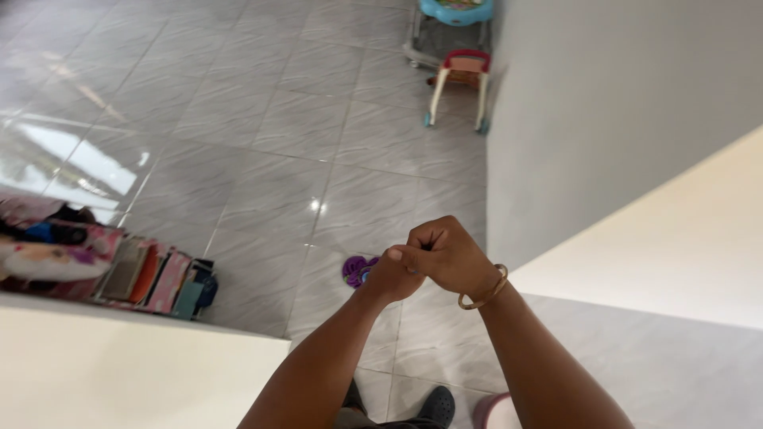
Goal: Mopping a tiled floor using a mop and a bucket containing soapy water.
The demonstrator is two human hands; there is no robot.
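Observation:
My two hands meet in front of me above a glossy grey tiled floor. My right hand is curled into a loose fist and lies over my left hand, which is also closed, its thumb pressed against the right fingers. A thin brown bangle circles my right wrist. I see nothing held in either hand. A small purple object lies on the floor just left of my left hand.
A grey wall rises on the right, with a cream ledge below it. A white surface fills the lower left. Colourful bags and books sit at left. Two children's walkers stand far back.

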